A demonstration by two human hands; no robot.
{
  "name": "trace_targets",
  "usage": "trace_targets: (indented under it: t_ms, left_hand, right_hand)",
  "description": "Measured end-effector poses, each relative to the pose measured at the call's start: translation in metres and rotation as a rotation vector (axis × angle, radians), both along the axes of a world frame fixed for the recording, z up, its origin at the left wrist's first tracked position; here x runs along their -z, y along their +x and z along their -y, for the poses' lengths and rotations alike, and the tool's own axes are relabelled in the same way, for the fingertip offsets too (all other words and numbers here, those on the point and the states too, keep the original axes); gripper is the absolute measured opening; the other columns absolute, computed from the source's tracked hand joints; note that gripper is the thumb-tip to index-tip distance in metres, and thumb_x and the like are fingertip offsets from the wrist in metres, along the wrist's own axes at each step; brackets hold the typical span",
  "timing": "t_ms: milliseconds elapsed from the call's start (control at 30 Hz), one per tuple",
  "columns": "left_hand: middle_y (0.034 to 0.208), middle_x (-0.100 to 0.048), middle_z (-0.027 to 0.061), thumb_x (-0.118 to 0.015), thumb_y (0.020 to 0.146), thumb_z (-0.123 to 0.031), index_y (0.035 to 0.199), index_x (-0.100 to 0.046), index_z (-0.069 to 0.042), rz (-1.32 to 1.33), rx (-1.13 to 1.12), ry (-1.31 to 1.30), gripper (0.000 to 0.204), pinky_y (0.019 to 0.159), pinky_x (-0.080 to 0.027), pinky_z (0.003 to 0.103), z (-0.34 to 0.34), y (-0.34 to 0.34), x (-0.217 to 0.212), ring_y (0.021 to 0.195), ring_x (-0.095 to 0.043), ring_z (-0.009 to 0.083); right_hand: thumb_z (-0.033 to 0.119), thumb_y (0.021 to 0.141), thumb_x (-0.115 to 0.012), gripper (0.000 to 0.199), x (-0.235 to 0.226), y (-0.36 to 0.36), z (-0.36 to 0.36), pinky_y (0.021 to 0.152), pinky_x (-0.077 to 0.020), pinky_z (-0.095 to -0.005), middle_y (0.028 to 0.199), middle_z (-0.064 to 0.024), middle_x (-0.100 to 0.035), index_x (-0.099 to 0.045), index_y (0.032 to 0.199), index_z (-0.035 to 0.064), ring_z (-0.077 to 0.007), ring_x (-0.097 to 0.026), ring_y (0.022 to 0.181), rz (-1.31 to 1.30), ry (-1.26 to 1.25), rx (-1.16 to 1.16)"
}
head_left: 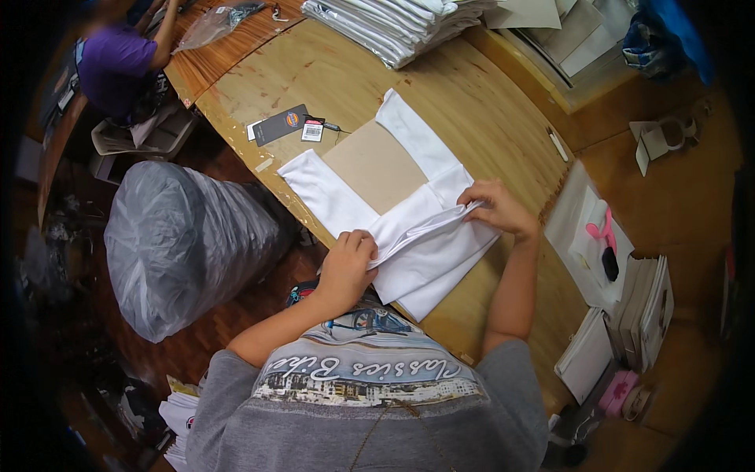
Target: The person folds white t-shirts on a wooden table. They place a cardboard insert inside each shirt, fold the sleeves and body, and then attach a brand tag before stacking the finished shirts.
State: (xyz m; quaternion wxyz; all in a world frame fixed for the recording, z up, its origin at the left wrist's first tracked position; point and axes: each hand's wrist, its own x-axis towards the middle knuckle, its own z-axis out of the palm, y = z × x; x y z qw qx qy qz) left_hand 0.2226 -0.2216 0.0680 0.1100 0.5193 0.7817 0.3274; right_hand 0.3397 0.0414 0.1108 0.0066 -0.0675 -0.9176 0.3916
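Note:
A white garment (436, 271) lies partly folded on the wooden table in front of me. Its sides are turned in over a tan cardboard sheet (376, 167), whose middle still shows. My left hand (346, 263) is closed on the near left end of a gathered fold. At the fold's right end my right hand (495, 206) pinches the cloth between thumb and fingers. The fold is lifted a little between both hands. Dark hang tags (281, 124) lie beside the garment's far left corner, with a thin cord at their right.
A stack of folded white garments (393, 27) stands at the table's far edge. A big grey plastic sack (189, 244) sits left of the table. A pink-handled tool (604, 236) lies at right near cardboard pieces (641, 315). Another person (118, 63) works at far left.

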Motion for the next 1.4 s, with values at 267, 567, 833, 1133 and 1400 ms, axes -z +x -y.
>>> trace_targets:
  t_ms: [267,567,833,1133,1400]
  left_hand:
    - [0.053,-0.048,0.0106,-0.062,0.069,-0.010,0.088,-0.041,-0.005,0.465,-0.348,0.055,0.029,0.046,-0.040,0.032,-0.012,-0.035,0.016,0.047,-0.050,0.0257]
    - [0.135,-0.023,0.0042,-0.046,0.073,-0.052,0.125,-0.034,-0.017,-0.414,0.392,-0.043,0.064,0.097,-0.010,0.051,0.009,0.003,0.014,0.123,-0.021,0.0258]
    - [0.135,-0.020,0.0070,-0.044,0.077,-0.045,0.127,-0.030,-0.012,-0.371,0.574,-0.154,0.061,0.096,-0.011,0.053,-0.001,0.006,0.038,0.125,-0.015,0.0301]
    - [0.134,-0.021,0.0144,-0.049,0.077,-0.035,0.124,-0.032,-0.006,-0.379,0.575,-0.112,0.059,0.095,-0.012,0.055,0.005,0.010,0.047,0.124,-0.016,0.0360]
    - [0.130,-0.027,0.0162,-0.042,0.077,-0.019,0.124,-0.032,-0.005,-0.512,0.654,-0.139,0.050,0.094,-0.018,0.055,0.009,0.005,0.037,0.121,-0.022,0.0373]
  right_hand:
    - [0.008,0.063,-0.064,0.027,0.043,-0.058,-0.017,0.073,-0.0419,-0.0304,0.088,-0.0095,-0.057,-0.057,0.089,0.0046,-0.0234,-0.054,0.083,-0.046,0.118,0.082]
    - [0.014,0.070,-0.063,0.045,0.046,0.034,-0.009,0.065,-0.0399,-0.0257,0.075,-0.0077,-0.056,-0.046,0.111,0.0076,-0.0160,-0.052,0.071,0.298,-0.139,0.850]
    - [0.005,0.065,-0.063,0.050,0.075,0.058,0.002,0.065,-0.0386,-0.0289,0.071,-0.0079,-0.057,-0.046,0.111,0.0042,-0.0204,-0.053,0.069,-0.003,0.194,0.798]
    - [0.033,0.077,-0.051,0.060,0.083,-0.003,0.040,0.099,-0.0129,-0.0441,0.135,-0.0041,-0.023,-0.027,0.128,0.0144,-0.0206,-0.023,0.123,0.085,0.659,0.104]
    - [0.030,0.075,-0.055,0.066,0.056,-0.005,0.065,0.100,-0.0100,-0.0459,0.135,-0.0070,-0.022,-0.023,0.130,0.0106,-0.0217,-0.017,0.126,0.283,0.430,-0.173]
